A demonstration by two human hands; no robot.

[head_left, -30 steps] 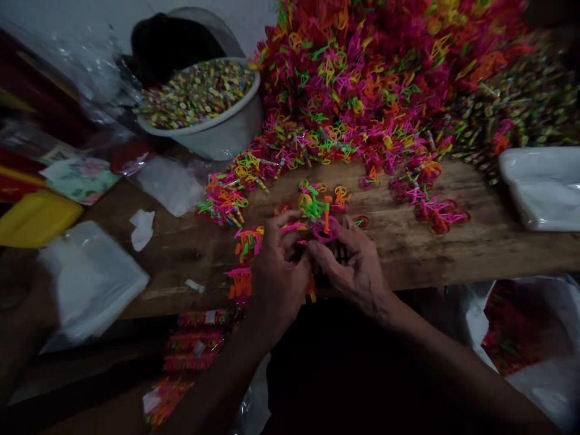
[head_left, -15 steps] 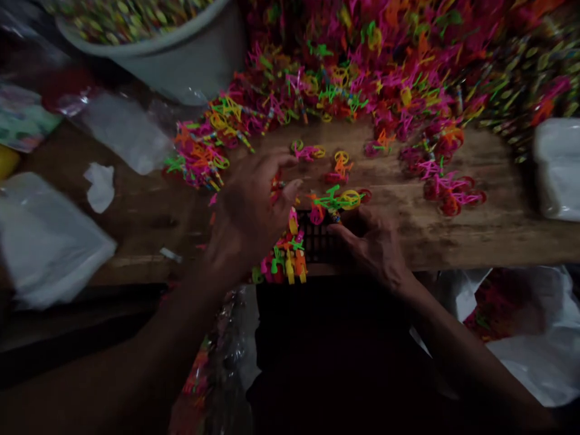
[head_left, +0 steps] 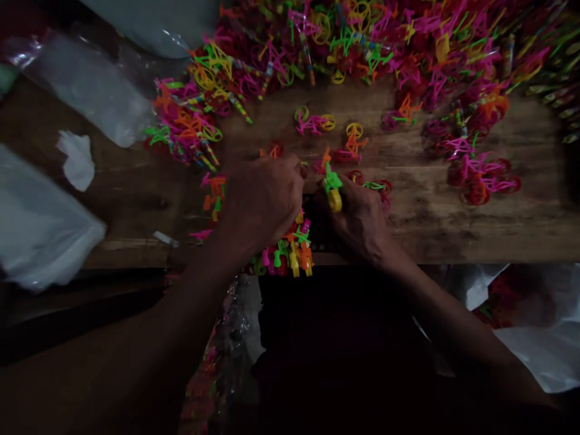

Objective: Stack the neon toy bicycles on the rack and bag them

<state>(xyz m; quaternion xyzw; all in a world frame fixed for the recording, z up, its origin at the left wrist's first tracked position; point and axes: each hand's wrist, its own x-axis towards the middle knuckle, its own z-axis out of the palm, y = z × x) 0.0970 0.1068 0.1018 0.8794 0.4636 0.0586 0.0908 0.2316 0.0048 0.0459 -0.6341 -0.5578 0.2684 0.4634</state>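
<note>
My right hand is closed on a small plastic toy bicycle, green with a yellow wheel, above the wooden table's front edge. Beside it my left hand is curled shut, fingertips pinched; what it holds is hidden. Under and between the hands lies a dark slotted tray, mostly covered. Several bright toy pieces stand in rows on it by my left wrist. Just beyond the hands lie a pink toy bicycle and an orange one.
A big heap of coloured toy bicycles covers the back of the wooden table. A grey tub stands at the back left. Clear plastic bags lie at the left. A bag with red pieces sits below the right edge.
My left hand has gone from open to closed and come nearer the right. The green bicycle in my right hand has turned from lying sideways to pointing upright. The view has shifted.
</note>
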